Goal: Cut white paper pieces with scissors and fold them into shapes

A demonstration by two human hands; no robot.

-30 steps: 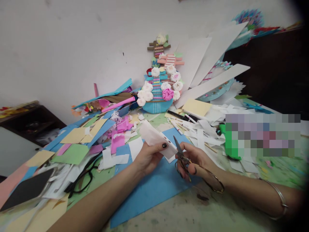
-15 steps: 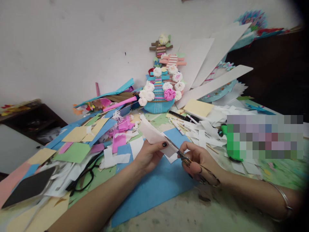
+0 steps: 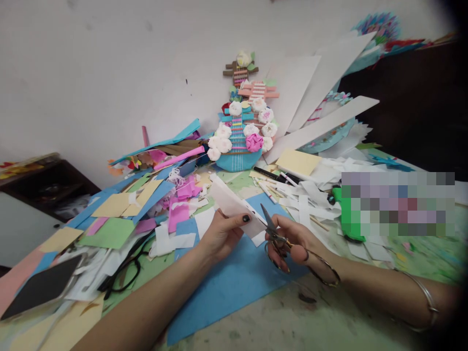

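Observation:
My left hand (image 3: 224,234) pinches a piece of white paper (image 3: 228,197) between thumb and fingers, above a blue sheet (image 3: 219,297) on the table. In my right hand (image 3: 292,239) is a pair of scissors (image 3: 272,226), fingers through the handle loops. The scissor blades are spread apart, pointing up and left along the paper's right edge. Whether a blade touches the paper, I cannot tell. Underneath lies a small white paper piece (image 3: 259,239).
Decorated paper lutes with paper flowers (image 3: 239,158) lean against the wall. Pens (image 3: 270,174) and white paper strips (image 3: 303,209) lie to the right. Coloured paper scraps (image 3: 113,231), a dark-screened phone or tablet (image 3: 44,285) and a black cord (image 3: 126,275) cover the left.
The scissors have opened, their blades and handles spreading apart, and they have come slightly away from the paper's edge. My left hand keeps its hold, nearly unmoved.

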